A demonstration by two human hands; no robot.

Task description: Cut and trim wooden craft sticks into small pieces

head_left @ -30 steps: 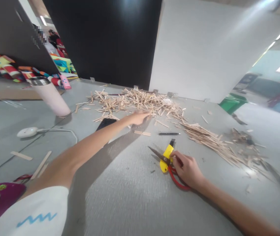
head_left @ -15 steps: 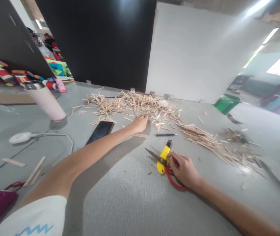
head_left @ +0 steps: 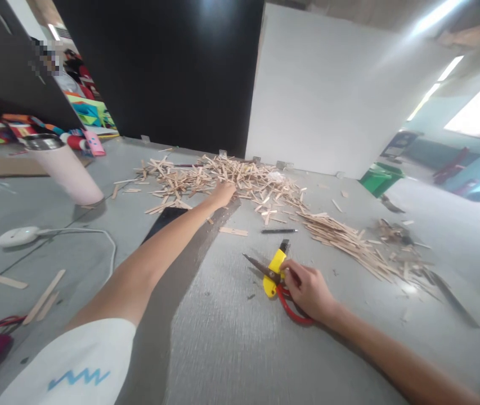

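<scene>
My left hand (head_left: 223, 194) reaches out to the near edge of a loose heap of wooden craft sticks (head_left: 189, 179). Its fingers are curled down among them, and what they grip is hidden. Closer to me, my right hand (head_left: 312, 292) rests with bent fingers pressed together over the red-handled scissors (head_left: 292, 309). The scissors lie with their blades crossing a yellow utility knife (head_left: 274, 273); the hand covers part of the handles. I cannot make out what is between its fingertips. A single stick (head_left: 233, 231) lies below my left hand, near a black pen (head_left: 279, 231).
A bundle of aligned sticks (head_left: 345, 239) and scraps (head_left: 395, 233) lie right, beside a metal ruler-like strip (head_left: 454, 301). Left are a pink tumbler (head_left: 68, 174), a white cabled device (head_left: 18, 237) and a dark phone (head_left: 161, 222) partly under my arm. Black (head_left: 172, 73) and white boards (head_left: 307, 90) stand behind.
My left hand has moved farther forward and left, from beside the single stick into the edge of the heap. My right hand stays over the scissors. The view has shifted slightly.
</scene>
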